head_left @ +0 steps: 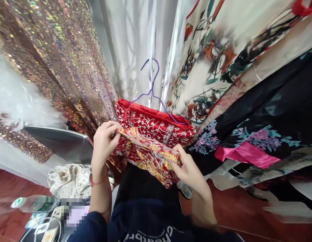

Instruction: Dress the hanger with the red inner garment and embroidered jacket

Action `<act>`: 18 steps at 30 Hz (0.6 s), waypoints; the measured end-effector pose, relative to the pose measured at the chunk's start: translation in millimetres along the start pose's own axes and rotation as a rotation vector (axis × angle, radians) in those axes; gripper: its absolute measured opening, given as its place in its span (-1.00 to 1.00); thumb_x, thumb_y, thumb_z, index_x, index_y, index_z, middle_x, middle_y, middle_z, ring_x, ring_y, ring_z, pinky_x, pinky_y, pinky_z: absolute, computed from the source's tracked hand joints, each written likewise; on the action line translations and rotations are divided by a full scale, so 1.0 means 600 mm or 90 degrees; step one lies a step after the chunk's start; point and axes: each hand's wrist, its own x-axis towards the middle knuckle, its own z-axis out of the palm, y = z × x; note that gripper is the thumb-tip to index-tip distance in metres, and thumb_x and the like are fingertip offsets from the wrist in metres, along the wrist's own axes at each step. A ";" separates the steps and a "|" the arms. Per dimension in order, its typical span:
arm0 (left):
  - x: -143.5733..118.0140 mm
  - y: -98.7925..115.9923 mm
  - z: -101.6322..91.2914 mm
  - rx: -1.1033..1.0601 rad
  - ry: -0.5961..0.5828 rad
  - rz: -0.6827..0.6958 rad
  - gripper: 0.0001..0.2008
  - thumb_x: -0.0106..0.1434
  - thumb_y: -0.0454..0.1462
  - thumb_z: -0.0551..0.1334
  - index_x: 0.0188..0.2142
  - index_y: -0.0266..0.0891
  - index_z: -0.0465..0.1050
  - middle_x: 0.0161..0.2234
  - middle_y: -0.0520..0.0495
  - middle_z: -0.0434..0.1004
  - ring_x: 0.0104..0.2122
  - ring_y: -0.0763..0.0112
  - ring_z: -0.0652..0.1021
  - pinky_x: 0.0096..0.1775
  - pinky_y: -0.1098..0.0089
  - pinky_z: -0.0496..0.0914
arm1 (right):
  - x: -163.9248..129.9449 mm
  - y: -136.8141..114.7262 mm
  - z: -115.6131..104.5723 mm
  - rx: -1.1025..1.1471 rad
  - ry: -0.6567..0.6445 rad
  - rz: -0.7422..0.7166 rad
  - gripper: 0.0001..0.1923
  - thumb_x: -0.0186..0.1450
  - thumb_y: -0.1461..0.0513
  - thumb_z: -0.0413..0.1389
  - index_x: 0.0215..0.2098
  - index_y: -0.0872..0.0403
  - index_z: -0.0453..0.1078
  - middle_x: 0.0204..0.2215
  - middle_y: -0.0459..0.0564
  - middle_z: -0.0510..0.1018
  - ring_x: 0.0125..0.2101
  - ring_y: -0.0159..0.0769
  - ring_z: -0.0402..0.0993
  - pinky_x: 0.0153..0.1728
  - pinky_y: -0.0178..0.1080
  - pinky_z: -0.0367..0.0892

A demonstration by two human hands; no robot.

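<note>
A red garment (150, 124) with silver scrollwork and a shiny red waistband hangs on a purple wire hanger (155, 79) in front of me. Over my lap spreads a red and gold embroidered part (150, 161), which seems to be this garment's lower portion, though the fold hides where they join. My left hand (105, 139) pinches its upper left edge between thumb and fingers. At the right edge, my right hand (188, 166) grips the gold-trimmed cloth, thumb on top. The cloth is stretched between both hands.
Sequined gold fabric (77, 67) hangs at left, near a dark chair back (60, 144). A floral robe (211, 57) and a black embroidered garment (262, 121) hang at right. Lower left are a white spotted cloth (70, 181), a plastic bottle (36, 203) and a white cable (46, 223).
</note>
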 end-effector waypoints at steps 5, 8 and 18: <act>0.031 0.025 -0.028 -0.233 -0.012 -0.001 -0.87 0.14 -0.36 0.15 -0.52 -0.20 0.34 -0.43 -0.02 0.48 -0.35 0.37 0.49 -0.21 0.31 0.39 | 0.003 -0.048 -0.027 0.091 -0.093 -0.378 -0.76 0.35 0.29 0.03 -0.01 0.00 0.27 -0.24 -0.02 0.59 -0.34 -0.32 0.53 -0.34 -0.31 0.40; 0.052 0.063 -0.044 -0.379 -0.165 0.118 -0.76 0.20 -0.33 0.21 -0.59 -0.19 0.29 -0.49 0.01 0.42 -0.41 0.40 0.45 -0.28 0.33 0.37 | 0.013 -0.060 -0.045 0.165 -0.110 -0.493 -0.65 0.43 0.26 0.01 0.17 -0.01 0.24 -0.22 0.01 0.65 -0.31 -0.31 0.58 -0.29 -0.28 0.46; 0.073 0.155 -0.007 -0.360 -0.255 0.374 -0.79 0.31 -0.21 0.27 -0.46 -0.16 0.50 -0.03 -0.08 0.48 0.08 0.23 0.44 0.20 0.11 0.23 | 0.112 -0.022 -0.009 0.156 0.177 -0.380 -0.15 0.11 -0.13 0.33 0.26 -0.05 0.24 0.22 0.14 0.38 0.17 -0.02 0.39 0.10 0.01 0.41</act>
